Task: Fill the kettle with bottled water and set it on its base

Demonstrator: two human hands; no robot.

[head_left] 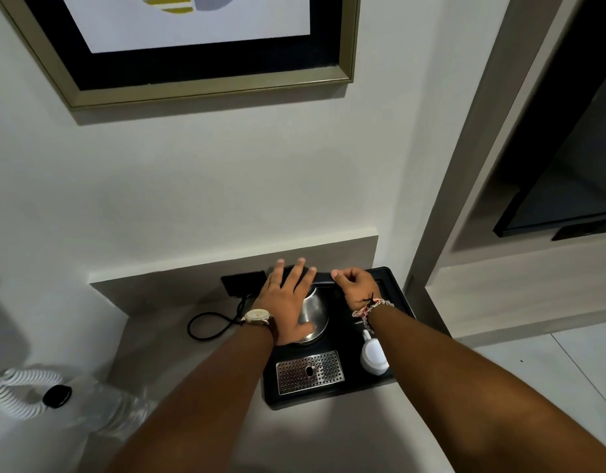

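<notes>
A steel kettle (316, 310) with a black handle stands on a black tray (393, 285) against the wall. My left hand (287, 302) lies flat on the kettle's body and lid, fingers spread. My right hand (356, 288) is closed around the black handle at the kettle's right. The base under the kettle is hidden. A clear plastic water bottle (120, 411) with a black cap (56, 396) lies blurred at the lower left of the counter.
A perforated metal drip grate (308, 372) sits in the tray's front, a white upturned cup (373, 356) to its right. A black cord (212, 324) loops left to a wall socket (243, 283). A framed picture (206, 46) hangs above; a dark screen (567, 186) is right.
</notes>
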